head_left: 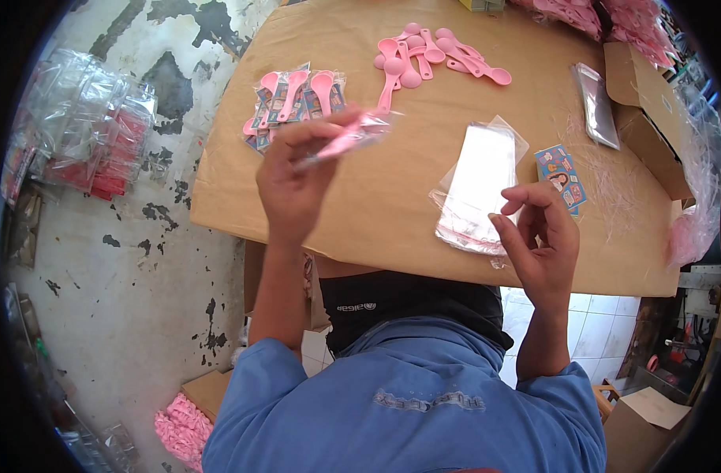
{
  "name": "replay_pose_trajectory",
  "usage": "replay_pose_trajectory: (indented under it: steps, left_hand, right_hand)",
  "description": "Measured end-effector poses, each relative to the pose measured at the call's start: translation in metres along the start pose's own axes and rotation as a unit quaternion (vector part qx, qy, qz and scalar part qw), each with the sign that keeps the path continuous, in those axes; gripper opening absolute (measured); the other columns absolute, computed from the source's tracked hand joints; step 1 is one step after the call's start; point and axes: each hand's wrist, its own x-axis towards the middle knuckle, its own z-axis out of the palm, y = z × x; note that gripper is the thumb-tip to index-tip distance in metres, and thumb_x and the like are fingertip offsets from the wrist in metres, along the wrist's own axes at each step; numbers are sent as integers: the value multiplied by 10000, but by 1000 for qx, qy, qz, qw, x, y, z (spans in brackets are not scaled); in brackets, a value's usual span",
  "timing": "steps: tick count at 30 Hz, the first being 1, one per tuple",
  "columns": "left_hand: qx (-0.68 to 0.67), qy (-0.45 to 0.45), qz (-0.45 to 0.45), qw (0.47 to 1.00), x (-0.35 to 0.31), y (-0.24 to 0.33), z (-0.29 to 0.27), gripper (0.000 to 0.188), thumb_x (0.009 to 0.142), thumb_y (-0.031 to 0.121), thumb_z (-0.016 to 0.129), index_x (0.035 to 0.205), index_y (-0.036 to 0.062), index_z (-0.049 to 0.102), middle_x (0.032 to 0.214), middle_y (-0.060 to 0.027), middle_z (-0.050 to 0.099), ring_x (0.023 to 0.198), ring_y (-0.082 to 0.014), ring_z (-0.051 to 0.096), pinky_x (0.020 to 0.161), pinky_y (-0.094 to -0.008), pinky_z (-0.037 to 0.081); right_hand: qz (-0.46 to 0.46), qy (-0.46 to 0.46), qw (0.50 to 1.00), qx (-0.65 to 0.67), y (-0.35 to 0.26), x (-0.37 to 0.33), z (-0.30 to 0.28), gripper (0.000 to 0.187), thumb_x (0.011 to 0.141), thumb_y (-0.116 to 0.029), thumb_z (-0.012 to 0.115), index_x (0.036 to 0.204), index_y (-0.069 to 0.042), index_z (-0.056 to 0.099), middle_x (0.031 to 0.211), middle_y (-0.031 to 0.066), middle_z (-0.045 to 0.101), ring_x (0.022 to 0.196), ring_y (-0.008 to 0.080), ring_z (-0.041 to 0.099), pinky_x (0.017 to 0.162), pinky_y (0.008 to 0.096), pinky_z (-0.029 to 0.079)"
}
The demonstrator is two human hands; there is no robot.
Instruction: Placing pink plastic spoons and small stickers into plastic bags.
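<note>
Head view, left hand [297,173] pinching a blurred pink item in clear plastic [351,139], above a brown-covered table [376,213], near bagged pink spoons with blue cards [291,94], right hand [543,240] with thumb and forefinger parted, beside stacked clear rectangular plastic bags [479,177].

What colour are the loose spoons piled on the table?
The loose spoons are pink, best seen in the head view.

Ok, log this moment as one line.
left hand: holding bagged pink spoon; right hand: empty, near clear sleeves; loose pink spoons: ahead
</note>
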Motion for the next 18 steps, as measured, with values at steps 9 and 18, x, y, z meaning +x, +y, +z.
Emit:
replay_pose_trajectory:
  steps: [9,18]
  left_hand:
    - [355,-91,4,930,14,-24,-39,437,952,90,614,1385,75,564,1539,-202,483,1502,-356,358,1212,-498,285]
    - [571,-230,-44,787,18,-86,-55,691,1002,454,552,1606,199,334,1700,-137,192,1573,-343,152,1231,-598,113]
  right_hand:
    - [-12,14,1000,21,4,-14,-19,145,867,14,735,993,-22,674,892,9,588,575,16,374,516,200,269]
    - [-27,23,993,-112,-5,-5,-27,111,867,-27,748,970,-24,706,871,39,637,574,52,421,507,220,311]
